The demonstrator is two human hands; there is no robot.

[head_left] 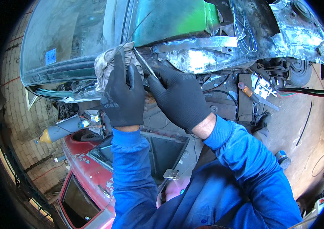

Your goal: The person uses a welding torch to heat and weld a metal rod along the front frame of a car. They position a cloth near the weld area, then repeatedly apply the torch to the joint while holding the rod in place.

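Observation:
My left hand (125, 91), in a black knit glove, lies over a crumpled, grubby pale rag (103, 70) at the corner of the car's glass. Its index finger reaches up across the cloth, and the thumb stands apart; the other fingers are partly hidden. A thin dark line runs up from the fingertips over the glass; I cannot tell whether it is a wire. My right hand (179, 95), gloved alike, is closed around a slim metal rod-like tool (143, 61). The tool's tip points up and left, beside the rag's right edge. Its other end is hidden in the glove.
Bare, patchy metal bodywork (200, 59) with loose thin wire (244, 34) stretches to the right. An angle grinder (248, 91) and red and green hoses (311, 91) are at right. Below left are a grey gas cylinder (64, 128) and a worn red car (87, 164).

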